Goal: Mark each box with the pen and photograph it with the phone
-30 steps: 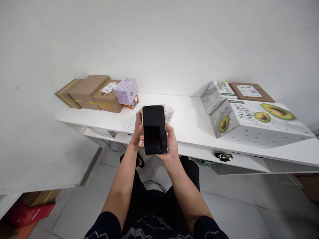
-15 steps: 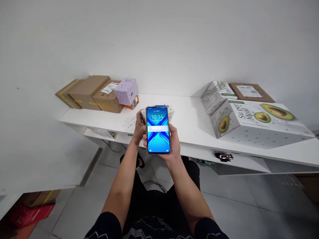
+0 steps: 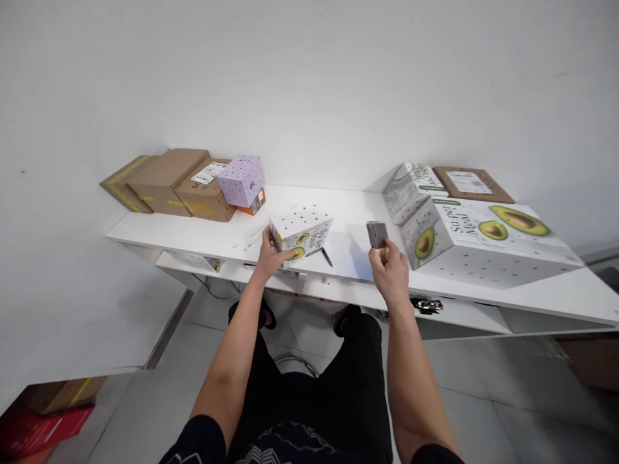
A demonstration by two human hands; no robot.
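Note:
A small white box with avocado pictures and "Super Meal" lettering is near the front edge of the white shelf. My left hand grips its left end, with the thumb across the avocado side. Farther right, my right hand is closed on a smartphone, which is held over the shelf with its grey back showing; the screen is out of sight. A dark pen lies on the shelf by the small box's right end.
Several brown cartons line the shelf's left side, beside a lilac box on top of an orange box. At right stand a large avocado box, a smaller white box and a brown parcel. Below is an open compartment.
My right hand has carried the smartphone right, and its screen no longer faces me. My left hand has come away from the phone, and the small box it holds now shows.

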